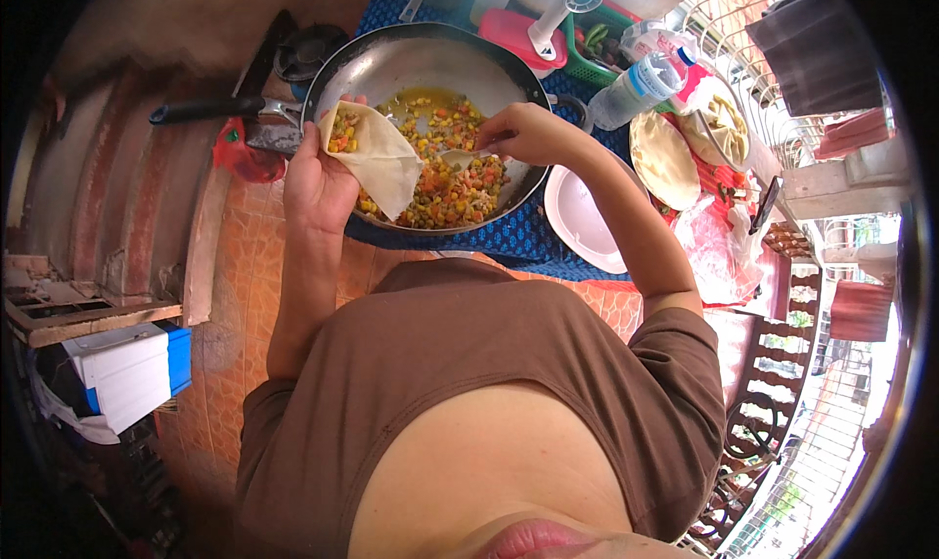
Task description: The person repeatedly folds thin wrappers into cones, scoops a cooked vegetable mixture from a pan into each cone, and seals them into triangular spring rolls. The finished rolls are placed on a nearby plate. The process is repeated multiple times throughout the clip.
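A pale sheet of wrapper dough (378,155), folded into a cone, rests in my left hand (319,174). Corn, carrot and other filling shows in its mouth. My right hand (517,130) grips a spoon (461,155) whose bowl dips into the cooked vegetable filling (455,196). Both hands are over a large frying pan (469,49), the left at its near left rim and the right inside its right side. Peas, corn and diced carrot lie heaped toward the near side, with yellowish liquid farther back. My left fingers are partly hidden behind the wrapper.
The pan stands on a table with a blue patterned cloth (524,225). To its right are a pale pink basin (583,218), a water bottle (634,89) and a plate of round wrappers (664,159). The pan's black handle (205,110) juts left. A green basket (598,60) holds vegetables behind.
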{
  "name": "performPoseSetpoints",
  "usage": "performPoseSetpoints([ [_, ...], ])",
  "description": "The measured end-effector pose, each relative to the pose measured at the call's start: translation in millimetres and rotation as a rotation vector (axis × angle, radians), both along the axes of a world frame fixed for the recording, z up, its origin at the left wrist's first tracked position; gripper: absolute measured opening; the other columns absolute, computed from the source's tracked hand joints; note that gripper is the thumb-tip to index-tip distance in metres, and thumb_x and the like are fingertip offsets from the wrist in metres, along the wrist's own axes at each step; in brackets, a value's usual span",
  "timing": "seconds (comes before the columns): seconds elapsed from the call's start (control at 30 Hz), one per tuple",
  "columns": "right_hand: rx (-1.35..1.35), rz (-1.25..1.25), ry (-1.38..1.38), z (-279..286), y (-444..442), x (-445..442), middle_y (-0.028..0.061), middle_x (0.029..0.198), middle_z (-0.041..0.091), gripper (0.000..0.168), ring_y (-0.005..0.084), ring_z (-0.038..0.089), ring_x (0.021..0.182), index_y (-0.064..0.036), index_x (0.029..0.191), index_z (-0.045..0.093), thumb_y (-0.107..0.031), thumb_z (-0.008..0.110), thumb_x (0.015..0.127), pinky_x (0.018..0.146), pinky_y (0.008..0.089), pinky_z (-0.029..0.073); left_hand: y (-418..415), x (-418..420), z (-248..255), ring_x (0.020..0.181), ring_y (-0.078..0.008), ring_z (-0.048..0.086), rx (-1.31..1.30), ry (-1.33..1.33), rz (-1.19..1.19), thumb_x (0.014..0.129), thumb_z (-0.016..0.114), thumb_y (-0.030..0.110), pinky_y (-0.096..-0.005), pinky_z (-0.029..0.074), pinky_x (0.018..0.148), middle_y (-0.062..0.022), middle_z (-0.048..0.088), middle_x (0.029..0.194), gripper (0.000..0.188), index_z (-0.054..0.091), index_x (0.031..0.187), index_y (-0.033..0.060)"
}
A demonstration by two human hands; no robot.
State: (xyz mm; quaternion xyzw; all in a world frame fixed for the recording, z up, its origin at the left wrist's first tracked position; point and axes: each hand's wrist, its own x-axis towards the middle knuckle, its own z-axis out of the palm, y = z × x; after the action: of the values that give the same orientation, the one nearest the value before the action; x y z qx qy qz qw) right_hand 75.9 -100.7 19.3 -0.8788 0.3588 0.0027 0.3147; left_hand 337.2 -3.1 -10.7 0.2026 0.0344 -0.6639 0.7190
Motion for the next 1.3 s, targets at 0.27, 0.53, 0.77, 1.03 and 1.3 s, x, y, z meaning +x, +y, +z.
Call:
performPoseSetpoints([
  [0.27, 0.166, -0.085, -0.17, 37, -10, -25, -0.0004, 0.075, 0.063, 0.018, 0.0051, 0.056, 0.068, -0.003, 0.1, 0.069, -0.005, 0.06, 0.084, 0.058, 0.0206, 0.044, -9, -10, -1, 0.125, -0.033, 0.045, 0.109, -0.056, -0.021, 0.103, 0.023, 0.03, -0.0484, 0.032, 0.11, -0.022, 0.048, 0.13, 0.048, 0.041, 0.128, -0.007],
  [0.53, -0.166, -0.058, -0.163, 85, 15, 13, 0.0096, 0.086, 0.069, 0.022, 0.0141, 0.064, 0.074, -0.002, 0.102, 0.068, -0.006, 0.062, 0.081, 0.072, 0.0279, 0.05, -9, -51, 1, 0.121, -0.0297, 0.049, 0.186, -0.102, -0.115, 0.103, 0.025, 0.026, -0.0448, 0.036, 0.108, -0.0185, 0.051, 0.128, 0.042, 0.041, 0.128, -0.0033],
  [0.77, -0.658, 0.052, -0.221, 80, 56, 35, 0.0107, 0.08, 0.059, 0.017, 0.0312, 0.061, 0.076, -0.008, 0.093, 0.067, -0.003, 0.062, 0.078, 0.067, 0.0397, 0.048, -5, -54, 8, 0.121, -0.0282, 0.049, 0.169, -0.06, -0.17, 0.103, 0.028, 0.025, -0.044, 0.036, 0.108, -0.0172, 0.051, 0.128, 0.039, 0.04, 0.129, -0.0013],
  [1.03, -0.513, 0.036, -0.263, 93, 61, 20, 0.01, 0.079, 0.058, 0.014, 0.0298, 0.06, 0.073, -0.01, 0.093, 0.069, -0.005, 0.063, 0.081, 0.065, 0.0367, 0.047, -1, -47, 12, 0.12, -0.0288, 0.05, 0.012, 0.069, -0.291, 0.102, 0.035, 0.024, -0.0443, 0.036, 0.107, -0.0196, 0.053, 0.125, 0.039, 0.044, 0.126, -0.0042],
  [1.3, -0.536, 0.139, -0.272, 88, 53, 27, 0.0095, 0.077, 0.057, 0.016, 0.0307, 0.058, 0.071, -0.011, 0.094, 0.07, -0.005, 0.063, 0.08, 0.063, 0.0386, 0.044, 5, -47, 5, 0.111, -0.0249, 0.056, -0.113, -0.063, -0.372, 0.097, 0.049, 0.019, -0.0408, 0.044, 0.1, -0.0154, 0.058, 0.117, 0.032, 0.048, 0.121, -0.0022],
])
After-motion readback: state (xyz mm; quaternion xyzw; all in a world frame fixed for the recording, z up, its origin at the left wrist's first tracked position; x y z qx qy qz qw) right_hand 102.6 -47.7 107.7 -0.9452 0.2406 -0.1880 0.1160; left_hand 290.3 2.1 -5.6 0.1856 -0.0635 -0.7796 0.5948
